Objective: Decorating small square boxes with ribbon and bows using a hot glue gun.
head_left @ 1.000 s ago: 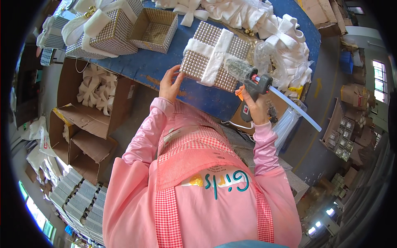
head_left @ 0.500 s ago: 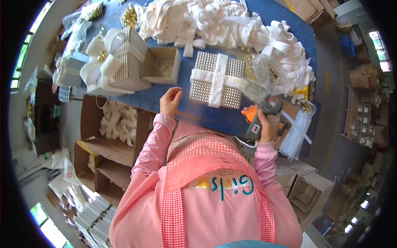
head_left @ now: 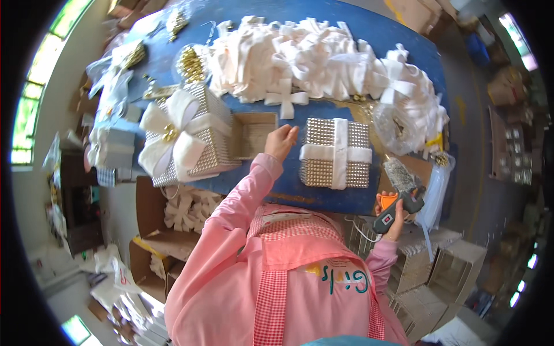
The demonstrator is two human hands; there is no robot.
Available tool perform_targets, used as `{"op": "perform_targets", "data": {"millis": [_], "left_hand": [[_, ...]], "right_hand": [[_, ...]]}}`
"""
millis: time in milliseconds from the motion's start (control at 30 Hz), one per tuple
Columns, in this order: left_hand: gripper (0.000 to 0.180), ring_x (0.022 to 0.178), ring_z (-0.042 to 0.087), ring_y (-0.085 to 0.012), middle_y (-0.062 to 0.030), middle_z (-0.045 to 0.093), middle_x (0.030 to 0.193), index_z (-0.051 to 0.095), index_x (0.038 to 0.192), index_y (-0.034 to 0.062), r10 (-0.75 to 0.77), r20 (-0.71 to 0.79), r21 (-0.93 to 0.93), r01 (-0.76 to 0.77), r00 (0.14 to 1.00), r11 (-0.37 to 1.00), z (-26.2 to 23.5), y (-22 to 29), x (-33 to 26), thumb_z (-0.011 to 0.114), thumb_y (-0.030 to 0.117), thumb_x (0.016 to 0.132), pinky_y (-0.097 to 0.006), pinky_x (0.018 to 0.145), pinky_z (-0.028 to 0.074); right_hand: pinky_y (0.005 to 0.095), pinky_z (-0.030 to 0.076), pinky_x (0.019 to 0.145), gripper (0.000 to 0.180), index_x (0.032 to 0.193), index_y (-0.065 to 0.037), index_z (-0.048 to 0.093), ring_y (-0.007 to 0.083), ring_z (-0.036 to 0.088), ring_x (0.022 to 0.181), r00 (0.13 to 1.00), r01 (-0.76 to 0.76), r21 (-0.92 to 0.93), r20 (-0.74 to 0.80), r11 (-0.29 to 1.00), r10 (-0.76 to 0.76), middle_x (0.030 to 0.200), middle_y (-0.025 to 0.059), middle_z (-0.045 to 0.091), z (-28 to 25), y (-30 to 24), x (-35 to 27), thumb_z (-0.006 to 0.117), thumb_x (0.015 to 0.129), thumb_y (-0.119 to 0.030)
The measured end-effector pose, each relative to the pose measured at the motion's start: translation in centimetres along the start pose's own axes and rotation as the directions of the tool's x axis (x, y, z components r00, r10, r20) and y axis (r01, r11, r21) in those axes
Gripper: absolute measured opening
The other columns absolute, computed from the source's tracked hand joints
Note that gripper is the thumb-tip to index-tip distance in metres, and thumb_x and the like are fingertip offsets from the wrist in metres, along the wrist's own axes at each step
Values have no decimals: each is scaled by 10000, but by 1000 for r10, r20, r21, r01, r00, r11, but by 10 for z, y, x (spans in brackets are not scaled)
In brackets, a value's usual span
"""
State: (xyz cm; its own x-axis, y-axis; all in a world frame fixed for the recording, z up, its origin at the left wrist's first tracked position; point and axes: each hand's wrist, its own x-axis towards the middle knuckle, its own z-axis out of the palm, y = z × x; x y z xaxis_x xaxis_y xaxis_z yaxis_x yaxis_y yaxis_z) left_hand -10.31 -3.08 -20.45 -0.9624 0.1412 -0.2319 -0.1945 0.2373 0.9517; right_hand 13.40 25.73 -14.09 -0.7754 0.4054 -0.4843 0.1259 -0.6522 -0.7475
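My right hand (head_left: 394, 222) grips a dark green hot glue gun (head_left: 398, 207) with an orange trigger, near the table's front edge; its nozzle end is near a clear wrapping. My left hand (head_left: 281, 142) is closed, fingers curled with nothing visible in them, just below a white fabric bow (head_left: 287, 99) and apart from it. To its right stands a silver studded box (head_left: 314, 171) with white ribbon crossed over its top. On its left lie an open, empty box part (head_left: 254, 137) and a studded box (head_left: 216, 135) bearing a large white bow (head_left: 173, 135) with a gold centre.
A large heap of white fabric bows (head_left: 311, 57) covers the back of the blue table (head_left: 254, 193). Gold bead clusters (head_left: 190, 64) lie at the back left. Cardboard cartons (head_left: 151, 210) with bows stand below the left front edge; more open boxes (head_left: 453, 268) stand at right.
My left hand has moved forward and right, toward the single bow. The glue gun in my right hand has moved away from the crossed-ribbon box, nearer to me and right. The view has shifted.
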Motion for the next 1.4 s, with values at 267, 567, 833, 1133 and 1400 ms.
{"op": "perform_targets", "data": {"millis": [267,567,833,1133,1400], "left_hand": [[265,568,490,-84,2,549,620,599,778,7,68,85,-154,-54,994,987,18,-32,63,543,238,895,-249,515,389],[99,596,539,-78,-19,590,794,600,942,42,202,254,-103,-181,946,978,50,5,92,558,107,881,-201,529,441],[248,757,657,-249,-91,678,841,674,959,109,217,543,425,-488,811,762,158,104,189,566,295,835,-322,689,496],[297,1066,541,-330,-140,580,1150,622,1101,122,178,593,701,-612,785,366,315,85,303,558,227,830,-401,938,405],[263,993,584,-307,-130,647,988,678,934,134,62,401,900,-406,914,159,338,49,302,524,313,818,-355,919,409]], "right_hand": [[278,488,736,410,1153,-80,493,247,551,1091,978,58,120,-205,991,-32,1164,114,561,11,18,-28,513,898,-400],[261,510,689,369,1122,-86,507,236,596,1009,944,147,101,-310,984,-109,1105,108,590,3,13,-30,518,897,-379],[266,497,718,355,1111,-83,516,237,593,1014,955,88,111,-291,990,-52,1088,107,596,-32,-3,-1,535,890,-361],[312,469,793,315,1098,13,513,267,610,949,955,118,146,-288,982,-71,1026,171,610,-79,-38,28,564,882,-210],[336,470,796,350,1123,-26,480,275,579,1000,982,35,89,-190,995,-18,1040,120,569,-119,-58,47,594,862,-231]]}}
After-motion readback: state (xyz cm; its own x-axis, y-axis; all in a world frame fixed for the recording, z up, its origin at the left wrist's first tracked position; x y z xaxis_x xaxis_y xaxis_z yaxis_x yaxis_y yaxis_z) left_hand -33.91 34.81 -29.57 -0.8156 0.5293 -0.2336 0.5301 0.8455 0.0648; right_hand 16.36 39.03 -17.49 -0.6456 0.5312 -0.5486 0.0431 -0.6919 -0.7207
